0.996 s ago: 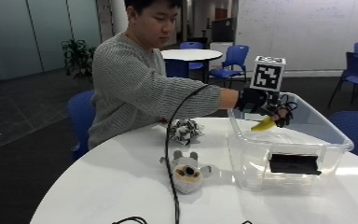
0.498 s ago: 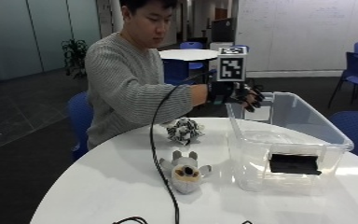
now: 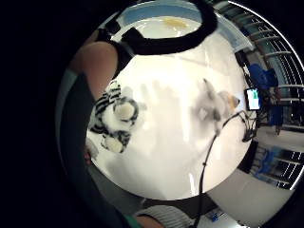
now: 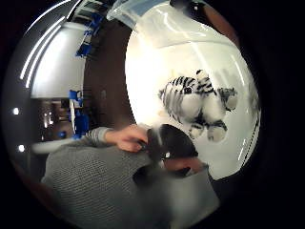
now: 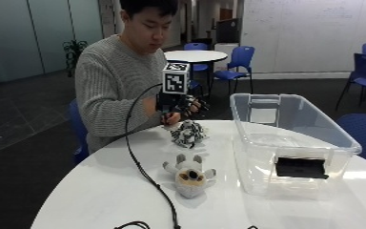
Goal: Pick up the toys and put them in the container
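Note:
My gloved right hand (image 5: pixel 182 106) hovers just above a black-and-white striped plush toy (image 5: pixel 187 133) at the table's far edge, fingers spread and holding nothing. The striped toy (image 4: pixel 198 102) lies on its back on the white table (image 3: pixel 166 156), a little away from the palm. A grey plush toy (image 5: pixel 189 174) lies nearer the table's middle, also seen as the grey toy (image 3: pixel 214 105). To the right stands the clear plastic container (image 5: pixel 259 143); a small yellow toy (image 3: pixel 175 22) lies inside it.
A black cable (image 5: pixel 142 167) runs from the glove across the table past the grey toy to the near edge. The person sits close behind the table's far edge. Blue chairs and another round table stand in the room behind.
My hand held a yellow toy over the container, then let it go. It has moved left and down to above the striped toy.

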